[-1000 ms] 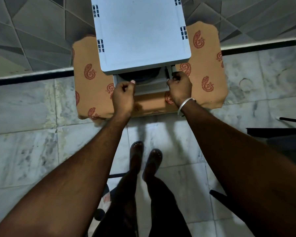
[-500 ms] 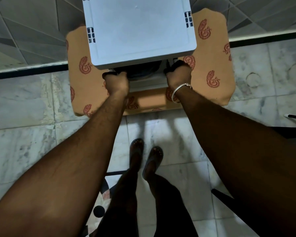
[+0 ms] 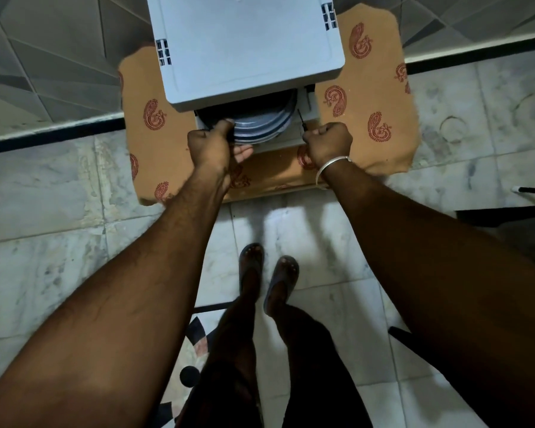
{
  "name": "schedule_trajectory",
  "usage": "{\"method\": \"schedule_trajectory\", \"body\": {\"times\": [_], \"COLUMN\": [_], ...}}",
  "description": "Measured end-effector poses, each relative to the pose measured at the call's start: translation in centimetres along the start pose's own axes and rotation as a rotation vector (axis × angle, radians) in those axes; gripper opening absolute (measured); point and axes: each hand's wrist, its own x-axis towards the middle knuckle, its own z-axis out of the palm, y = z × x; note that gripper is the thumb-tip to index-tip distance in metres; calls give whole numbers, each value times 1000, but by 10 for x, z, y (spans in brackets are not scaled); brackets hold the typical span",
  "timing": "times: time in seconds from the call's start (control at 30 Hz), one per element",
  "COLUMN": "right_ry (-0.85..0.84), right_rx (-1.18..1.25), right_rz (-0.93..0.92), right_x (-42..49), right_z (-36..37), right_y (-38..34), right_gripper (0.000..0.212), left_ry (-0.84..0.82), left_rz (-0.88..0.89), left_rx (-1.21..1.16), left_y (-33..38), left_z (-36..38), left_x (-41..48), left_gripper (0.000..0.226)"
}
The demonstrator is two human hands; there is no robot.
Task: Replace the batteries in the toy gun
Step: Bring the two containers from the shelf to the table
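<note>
No toy gun or batteries are in view. A white plastic drawer unit [image 3: 244, 47] stands on a table covered with an orange patterned cloth [image 3: 368, 97]. Its drawer [image 3: 308, 103] is pulled out toward me and holds a stack of grey plates [image 3: 260, 125]. My left hand [image 3: 212, 145] grips the drawer's front edge at the left, thumb on top. At the right front corner of the drawer my right hand [image 3: 328, 142] is curled into a fist. A thin dark rod [image 3: 301, 118] sticks up from that fist; what it is cannot be told.
I stand on a marble floor [image 3: 59, 196], with my sandalled feet [image 3: 269, 273] below the table. Grey patterned wall tiles [image 3: 59, 57] rise behind the table. A dark piece of furniture [image 3: 507, 217] edges in at the right.
The drawer has slid out toward me with both hands on its front, and the plates inside have come into view. The camera has shifted a little closer.
</note>
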Motion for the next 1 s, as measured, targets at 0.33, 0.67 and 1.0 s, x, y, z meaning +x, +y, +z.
{"method": "schedule_trajectory", "body": {"times": [0.33, 0.67, 1.0], "right_ry": [93, 312, 543], "right_rx": [237, 424, 603], "right_rz": [138, 185, 103], "right_x": [-83, -196, -360], "right_z": [-61, -166, -303], "right_y": [20, 63, 70], "right_gripper": [33, 21, 9], "left_ry": [-96, -349, -603], "left_rz": [-6, -7, 173], "left_rx": [77, 171, 281], "left_y": [-11, -31, -10], "left_z": [-18, -34, -34], "left_x": [-85, -200, -374], "left_gripper": [43, 31, 21]}}
